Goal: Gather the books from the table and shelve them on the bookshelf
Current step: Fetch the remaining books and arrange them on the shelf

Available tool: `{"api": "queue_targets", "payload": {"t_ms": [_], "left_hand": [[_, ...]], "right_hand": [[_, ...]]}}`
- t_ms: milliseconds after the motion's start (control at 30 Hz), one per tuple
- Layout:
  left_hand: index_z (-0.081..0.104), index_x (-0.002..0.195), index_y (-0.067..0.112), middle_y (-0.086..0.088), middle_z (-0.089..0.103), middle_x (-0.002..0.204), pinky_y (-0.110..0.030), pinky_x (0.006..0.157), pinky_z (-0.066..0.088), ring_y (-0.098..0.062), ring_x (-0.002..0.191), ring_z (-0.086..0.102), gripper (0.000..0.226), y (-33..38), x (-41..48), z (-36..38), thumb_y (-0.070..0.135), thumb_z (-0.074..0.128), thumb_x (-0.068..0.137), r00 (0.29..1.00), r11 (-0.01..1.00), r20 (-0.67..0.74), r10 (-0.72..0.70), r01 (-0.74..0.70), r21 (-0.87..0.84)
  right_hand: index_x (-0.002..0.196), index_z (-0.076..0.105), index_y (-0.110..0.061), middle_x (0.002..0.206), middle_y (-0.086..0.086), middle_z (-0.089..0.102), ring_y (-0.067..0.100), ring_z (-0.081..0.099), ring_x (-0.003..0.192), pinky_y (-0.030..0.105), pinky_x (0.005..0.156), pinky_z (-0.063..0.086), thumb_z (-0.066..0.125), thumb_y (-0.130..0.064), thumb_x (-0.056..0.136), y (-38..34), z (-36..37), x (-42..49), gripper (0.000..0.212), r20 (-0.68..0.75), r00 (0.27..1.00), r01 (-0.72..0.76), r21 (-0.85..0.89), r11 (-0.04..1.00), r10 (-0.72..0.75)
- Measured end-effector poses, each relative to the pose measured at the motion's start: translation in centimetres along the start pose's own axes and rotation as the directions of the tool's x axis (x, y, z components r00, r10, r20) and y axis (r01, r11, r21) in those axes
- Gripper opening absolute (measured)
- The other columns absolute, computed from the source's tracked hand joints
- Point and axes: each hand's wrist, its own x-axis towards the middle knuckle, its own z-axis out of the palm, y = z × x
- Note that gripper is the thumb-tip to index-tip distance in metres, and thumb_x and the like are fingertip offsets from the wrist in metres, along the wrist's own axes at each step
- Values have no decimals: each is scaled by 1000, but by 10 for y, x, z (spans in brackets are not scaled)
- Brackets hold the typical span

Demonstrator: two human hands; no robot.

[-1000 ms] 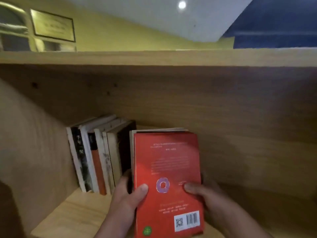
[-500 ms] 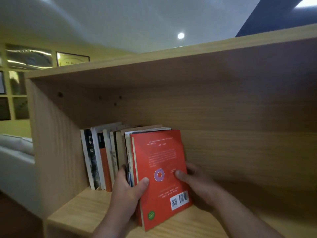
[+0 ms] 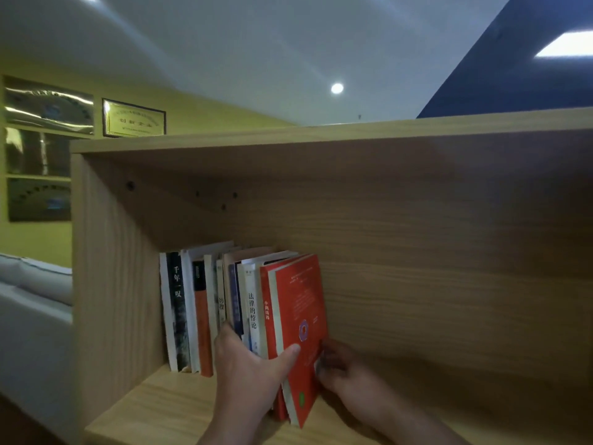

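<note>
A red book (image 3: 298, 303) is seen nearly upright on the bookshelf (image 3: 433, 268), spine outward, its long axis running up and down with the top tipped back toward the rear panel and the lower corner jutting forward off line. It is pressed together with a white-spined book (image 3: 252, 309) and a few thinner volumes into one bundle, which is set against the right end of the row of books (image 3: 179, 309) already standing on the shelf board (image 3: 150, 409).

The bundle is clamped by the left hand (image 3: 247, 374): the thumb (image 3: 290, 351) is laid across the red cover, and the fingers are curled round the far side, where they appear to be wedged between the bundle and the row. The right hand (image 3: 345, 374) is held just to the right of the red book, low down, with bent fingers against the cover's rear edge; because of blur, it cannot be told whether the cover is pinched or merely pushed.

The row lies to the left of both hands, toward the side panel (image 3: 112, 268). The bundle is judged ready to be squared up and slid leftward, and the left fingers would probably have to be drawn out first. The right hand is better placed for that push. A framed plaque (image 3: 134, 118) is visible on the yellow wall beyond.
</note>
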Motion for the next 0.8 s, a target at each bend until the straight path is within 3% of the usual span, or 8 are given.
{"api": "queue_targets", "payload": {"t_ms": [133,267,333,400,467,533,633,800], "left_hand": [[19,150,29,1,35,144,-54,113,38,-23,139,35,131,-2,0,-7,85,69,42,996,999,84,-13,16,-37],[25,148,34,5,33,142,-43,115,35,-17,139,35,86,-14,10,-35,76,50,77,959,964,142,247,-258,66],[-5,155,39,16,0,160,-42,121,23,-11,151,7,102,-22,22,-48,71,56,80,920,908,213,329,-370,195],[-30,141,53,28,-37,149,-41,123,8,-1,144,-18,117,-25,32,-54,82,58,70,867,827,341,363,-468,311],[-35,130,61,31,-51,137,-41,123,1,1,140,-26,118,-24,34,-54,92,53,57,828,770,410,382,-530,354],[-34,125,65,33,-52,134,-41,121,-1,2,138,-26,116,-26,36,-51,94,48,49,827,757,407,387,-537,371],[-35,121,66,27,-50,139,-39,121,0,1,136,-22,116,-28,38,-46,79,65,63,836,741,378,397,-535,405],[-39,124,59,22,-47,146,-37,122,1,0,138,-17,117,-37,42,-43,75,64,71,811,706,390,436,-578,410]], "right_hand": [[136,44,-52,124,-20,66,-6,65,113,17,97,51,79,-48,78,-4,-1,-4,68,109,994,-10,-8,1000,11],[147,27,-57,131,-22,62,-9,62,117,13,96,50,83,-46,77,-6,1,-2,90,137,991,4,-32,999,1],[137,20,-71,127,-29,58,-18,59,111,8,91,48,85,-43,77,-6,4,-2,93,113,993,29,-70,997,-21],[131,9,-81,132,-34,49,-12,58,119,16,102,47,87,-57,66,-6,9,4,104,94,994,73,-139,988,-61],[140,5,-73,138,-30,44,1,52,129,26,109,44,85,-53,67,-8,18,15,110,88,996,32,-110,993,-23],[154,7,-52,144,-18,45,6,53,127,26,105,47,80,-43,80,-13,26,26,104,45,996,-76,-49,996,79],[150,-20,-53,144,-24,31,-8,47,104,10,87,42,84,-39,77,-17,31,29,128,78,996,-27,-230,973,46],[141,-40,-55,164,-12,23,-6,47,115,13,100,42,78,-47,80,-21,33,27,133,137,990,7,-348,938,44]]}}
